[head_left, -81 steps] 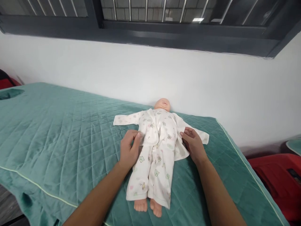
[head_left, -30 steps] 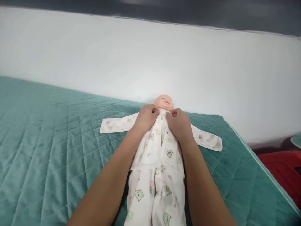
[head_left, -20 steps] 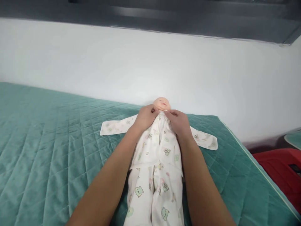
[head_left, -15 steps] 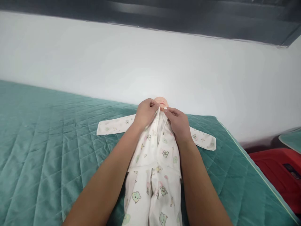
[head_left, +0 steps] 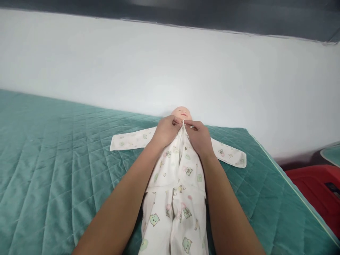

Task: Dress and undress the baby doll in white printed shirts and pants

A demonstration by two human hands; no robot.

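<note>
A baby doll [head_left: 181, 112] lies on its back, its head near the wall and its legs toward me. It wears a white printed shirt [head_left: 166, 168] with both sleeves spread out sideways, and matching trousers [head_left: 156, 226]. At the neck, my left hand [head_left: 168, 131] pinches one front edge of the shirt. My right hand [head_left: 197, 135] pinches the other front edge, and the two edges meet just below the doll's chin. Lower down, the shirt front shows a narrow lengthwise fold or gap. Any fastener between my fingertips is hidden.
Under the doll is a green quilted bed cover [head_left: 66, 170], with its piped edge on the right. A white wall [head_left: 159, 63] rises behind the head, below a dark band [head_left: 186, 16]. Beyond the bed's right edge sits a red case-like object [head_left: 313, 187].
My hands have come closer together, bringing the two shirt edges from slightly apart to touching at the neck. More of the doll's face shows now.
</note>
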